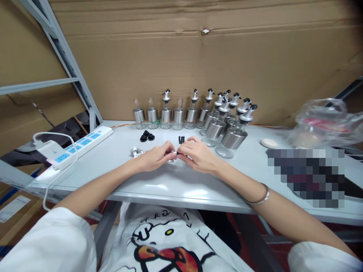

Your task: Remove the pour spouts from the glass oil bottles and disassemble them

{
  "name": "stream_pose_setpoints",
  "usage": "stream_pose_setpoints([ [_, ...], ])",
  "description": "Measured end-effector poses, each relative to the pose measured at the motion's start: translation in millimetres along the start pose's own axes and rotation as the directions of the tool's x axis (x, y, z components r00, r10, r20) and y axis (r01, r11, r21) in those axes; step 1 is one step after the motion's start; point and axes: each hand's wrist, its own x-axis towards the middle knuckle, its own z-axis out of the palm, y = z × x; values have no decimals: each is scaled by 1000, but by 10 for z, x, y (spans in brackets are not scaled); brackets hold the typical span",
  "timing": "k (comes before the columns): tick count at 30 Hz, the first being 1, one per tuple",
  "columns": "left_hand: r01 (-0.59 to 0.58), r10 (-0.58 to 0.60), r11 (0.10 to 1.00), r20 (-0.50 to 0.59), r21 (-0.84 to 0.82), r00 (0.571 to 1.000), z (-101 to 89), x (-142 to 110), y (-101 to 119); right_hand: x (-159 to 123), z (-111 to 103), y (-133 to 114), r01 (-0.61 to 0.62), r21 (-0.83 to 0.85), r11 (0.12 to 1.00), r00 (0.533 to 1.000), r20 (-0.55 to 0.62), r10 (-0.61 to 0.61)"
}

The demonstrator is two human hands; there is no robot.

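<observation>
My left hand (157,155) is closed in a pinch around a small silver pourer spout (171,161), mostly hidden by the fingers. Against it, my right hand (200,155) pinches a small black piece (177,153), and the fingertips of both hands nearly meet above the table. Just beyond the right fingers lie several short black pieces (181,139) in a row. Round black stoppers (146,136) sit in a cluster farther left. Beside the left wrist are more silver spout parts (136,152), partly covered by the hand.
Glass bottles with steel sleeves (178,116) line the back, several topped with pourers; more crowd together at the right (232,139). A power strip (85,145) with a white plug and cable lies left. Rightward are a white oval object (269,143) and a plastic bag (320,124).
</observation>
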Motion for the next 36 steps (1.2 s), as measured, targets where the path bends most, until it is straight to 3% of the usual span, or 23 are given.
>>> stream_pose_setpoints([
  [16,-83,86,993,-23,87,996,36,-3,-9,0,59,-7,58,-146,988,997,-47,-66],
  [21,-189,196,977,-64,100,979,76,4,-75,3,38,-2,50,-57,997,996,-74,-54],
  [28,-192,219,964,-138,185,966,43,12,-52,12,86,-1,13,7,1000,997,-82,-12],
  [31,-134,144,988,-150,74,978,17,5,17,22,111,6,28,-9,1000,989,-145,-29],
  [36,-37,20,949,-57,-314,998,11,0,74,38,103,5,81,-53,995,979,-185,-90],
])
